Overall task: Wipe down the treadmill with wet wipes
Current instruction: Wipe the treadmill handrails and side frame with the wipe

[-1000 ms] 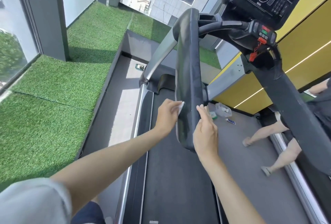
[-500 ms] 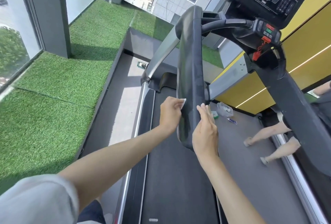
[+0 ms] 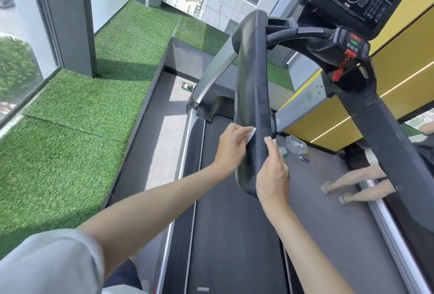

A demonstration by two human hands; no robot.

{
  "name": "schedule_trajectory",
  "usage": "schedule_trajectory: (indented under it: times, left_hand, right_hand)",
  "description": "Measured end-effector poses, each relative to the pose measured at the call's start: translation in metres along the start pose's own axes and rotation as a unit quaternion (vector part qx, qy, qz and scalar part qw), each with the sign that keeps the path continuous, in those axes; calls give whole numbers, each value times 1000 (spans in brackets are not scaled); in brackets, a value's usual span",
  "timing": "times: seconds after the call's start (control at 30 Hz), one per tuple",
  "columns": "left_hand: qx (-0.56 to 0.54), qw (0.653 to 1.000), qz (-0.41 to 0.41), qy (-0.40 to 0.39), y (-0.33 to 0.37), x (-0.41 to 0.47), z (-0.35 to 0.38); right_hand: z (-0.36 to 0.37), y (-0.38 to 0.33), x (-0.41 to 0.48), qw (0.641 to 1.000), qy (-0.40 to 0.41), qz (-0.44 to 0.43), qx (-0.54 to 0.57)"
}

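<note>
Little has changed over the last second: the left hand [image 3: 231, 147] has crept only slightly higher from the lower end of the handrail [image 3: 252, 82], its fingers curled on the wipe [image 3: 251, 134] and pressing it against the handrail's left face. The right hand [image 3: 273, 174] lies on the handrail's right side, fingers straight and together, holding nothing, apparently bracing. Judging from that, the wiping stroke is slow and only the lower stretch near the handrail's end looks covered; the long upper part, and the rest of the treadmill [image 3: 234, 235], probably remain to be done. Against the earlier frame, both hands keep nearly the same spots on the handrail and the same grips, the view has tipped a little so the handrail sits more centrally, and another person's legs [image 3: 352, 188], off to the handrail's right, have drawn closer together.
</note>
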State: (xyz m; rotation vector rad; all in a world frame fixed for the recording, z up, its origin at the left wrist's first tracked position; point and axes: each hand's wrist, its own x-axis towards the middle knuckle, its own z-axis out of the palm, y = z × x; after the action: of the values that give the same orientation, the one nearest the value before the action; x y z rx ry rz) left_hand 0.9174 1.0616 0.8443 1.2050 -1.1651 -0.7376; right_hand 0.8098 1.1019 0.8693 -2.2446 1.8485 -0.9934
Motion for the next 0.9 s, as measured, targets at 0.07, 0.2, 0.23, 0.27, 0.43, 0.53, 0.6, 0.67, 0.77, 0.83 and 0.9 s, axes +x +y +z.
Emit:
schedule_trajectory:
  times: [0.07,0.2,0.23,0.27,0.43,0.53,0.6,0.67,0.77,0.83,0.9]
  left_hand:
    - [-15,1000,12,-7,7,-11,5]
    - [20,993,68,-97,5,-53,-12]
    - [17,988,93,-121,5,-65,-19]
    - [2,983,121,-139,4,-74,-25]
    - [-55,998,31,17,7,-29,-26]
    - [-43,999,-31,6,11,5,-8]
    - [-34,999,-28,-2,10,-4,2]
    - [-34,999,14,1,9,-32,1]
    - [-23,997,60,-53,7,-89,-12]
    - [-44,991,86,-97,6,-117,-25]
    - [-71,989,96,-88,1,-117,-32]
  right_hand:
    - [-3,-2,1,1000,-11,22,6]
    - [-6,-3,0,997,-46,55,22]
    - [-7,-3,0,996,-54,62,24]
    - [-8,-3,-1,996,-59,67,28]
    - [-4,2,0,996,-41,66,40]
    - [-3,1,0,996,-34,66,47]
    - [-5,-1,0,996,-31,59,58]
    - [-8,-3,1,993,-30,78,87]
    - [-11,-3,2,979,-16,123,159]
    - [-11,-3,1,975,-13,128,181]
    - [-10,-2,1,978,-16,119,173]
